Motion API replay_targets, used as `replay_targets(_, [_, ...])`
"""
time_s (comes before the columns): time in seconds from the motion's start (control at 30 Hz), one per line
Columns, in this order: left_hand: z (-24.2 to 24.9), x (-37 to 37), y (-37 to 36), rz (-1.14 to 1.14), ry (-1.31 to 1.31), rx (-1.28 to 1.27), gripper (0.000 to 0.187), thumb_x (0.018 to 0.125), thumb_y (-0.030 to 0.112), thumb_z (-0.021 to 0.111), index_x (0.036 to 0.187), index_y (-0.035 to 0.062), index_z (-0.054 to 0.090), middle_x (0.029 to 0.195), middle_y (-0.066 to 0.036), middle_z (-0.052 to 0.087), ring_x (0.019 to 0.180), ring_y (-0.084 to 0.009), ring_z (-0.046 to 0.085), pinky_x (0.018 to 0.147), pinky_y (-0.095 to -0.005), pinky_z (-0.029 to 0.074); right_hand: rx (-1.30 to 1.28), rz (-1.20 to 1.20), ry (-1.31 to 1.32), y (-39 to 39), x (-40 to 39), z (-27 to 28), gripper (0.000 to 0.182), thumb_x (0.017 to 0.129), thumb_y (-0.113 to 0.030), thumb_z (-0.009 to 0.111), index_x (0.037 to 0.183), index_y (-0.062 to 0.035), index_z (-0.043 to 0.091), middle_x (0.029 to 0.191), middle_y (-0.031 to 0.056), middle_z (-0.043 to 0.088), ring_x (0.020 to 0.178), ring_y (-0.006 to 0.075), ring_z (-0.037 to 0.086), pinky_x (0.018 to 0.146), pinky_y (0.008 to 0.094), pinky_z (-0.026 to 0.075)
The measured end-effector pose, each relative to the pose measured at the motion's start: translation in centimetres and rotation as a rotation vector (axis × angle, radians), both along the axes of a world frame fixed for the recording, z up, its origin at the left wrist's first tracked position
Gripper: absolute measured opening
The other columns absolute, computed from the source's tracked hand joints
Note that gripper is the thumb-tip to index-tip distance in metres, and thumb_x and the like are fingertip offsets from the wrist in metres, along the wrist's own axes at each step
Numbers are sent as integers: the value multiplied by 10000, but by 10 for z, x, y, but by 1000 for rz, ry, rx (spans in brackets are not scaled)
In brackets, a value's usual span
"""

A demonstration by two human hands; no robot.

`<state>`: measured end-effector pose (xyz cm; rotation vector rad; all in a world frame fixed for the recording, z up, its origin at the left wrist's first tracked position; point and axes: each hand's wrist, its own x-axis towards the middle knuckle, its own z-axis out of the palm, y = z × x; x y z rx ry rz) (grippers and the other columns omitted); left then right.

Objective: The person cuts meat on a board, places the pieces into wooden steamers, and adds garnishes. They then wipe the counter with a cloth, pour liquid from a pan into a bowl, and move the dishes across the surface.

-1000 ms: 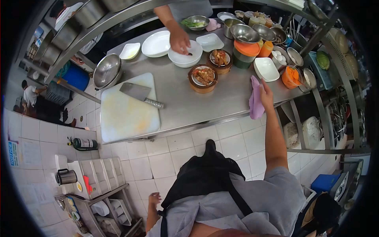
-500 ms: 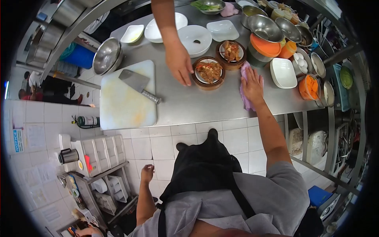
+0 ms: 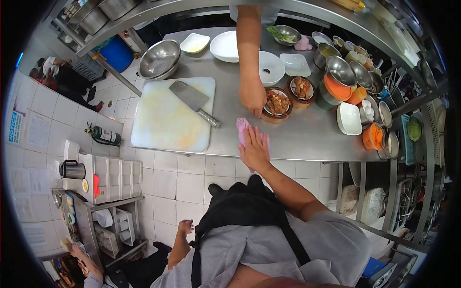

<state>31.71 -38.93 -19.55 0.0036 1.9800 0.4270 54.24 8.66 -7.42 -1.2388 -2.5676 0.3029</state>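
My right hand (image 3: 254,148) lies flat with spread fingers on a pink cloth (image 3: 243,126), near the front edge of the steel table (image 3: 283,144). Low beside my body, my left hand (image 3: 186,227) hangs away from the table, fingers loosely apart and nothing visible in it. A co-worker's hand (image 3: 253,96) reaches from across the table and touches the rim of a bamboo steamer (image 3: 274,118) of brown food. A second steamer (image 3: 301,102) stands to its right. On the left, a cleaver (image 3: 189,97) rests on the white cutting board (image 3: 168,129).
White dishes (image 3: 224,46) and a steel bowl (image 3: 160,58) stand along the back and left. Stacked white bowls (image 3: 349,119), an orange-lidded container (image 3: 336,88) and shredded orange food (image 3: 372,136) crowd the right. A steel shelf (image 3: 192,8) runs overhead.
My right hand has moved left with the cloth, from right of the steamers to between them and the cutting board. The co-worker's hand has moved onto the steamer rim. The camera view has shifted.
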Motion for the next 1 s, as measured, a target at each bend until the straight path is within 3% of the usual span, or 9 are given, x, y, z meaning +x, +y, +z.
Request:
replay_targets(0.17, [-36,-16,-39,73,90,55,327,964,292,662,1196,69,603,880,-96,706,702,-237,690,621,-420,546,-5,-88,102,18,-39,-4,661,997,-299,535,1557,1,353,1662,206,267,1538,403,240,1242,590,159])
replay_targets(0.23, [-35,-23,-32,414,74,53,320,966,281,648,1189,56,602,886,-99,706,714,-227,693,616,-402,542,16,8,111,21,-40,3,644,997,-276,540,1551,1,364,1657,218,267,1538,409,232,1244,581,165])
replay_targets(0.33, [-37,-24,-26,416,90,102,314,971,285,647,1181,55,606,901,-99,713,708,-218,693,600,-381,528,-18,249,119,21,-37,0,659,991,-301,557,1537,21,377,1657,236,250,1539,406,225,1244,574,172])
replay_targets(0.53, [-32,-19,-16,453,112,148,294,976,291,667,1159,64,626,893,-91,723,701,-204,693,593,-363,516,2,34,-14,-21,-16,3,827,951,-467,621,1503,96,373,1619,309,268,1508,493,232,1214,633,169])
replay_targets(0.77, [-17,-11,-35,340,91,56,290,971,281,669,1157,61,639,867,-84,722,681,-206,693,601,-369,531,-24,-205,-44,21,-51,-10,895,981,-542,538,1555,94,278,1652,297,209,1542,459,161,1240,611,99])
replay_targets(1.0, [-14,-17,-54,524,97,73,305,971,283,666,1162,48,626,880,-88,718,685,-203,696,590,-357,531,-91,-393,-58,122,-112,-17,886,1012,-556,442,1592,70,204,1685,271,137,1570,416,101,1260,566,54])
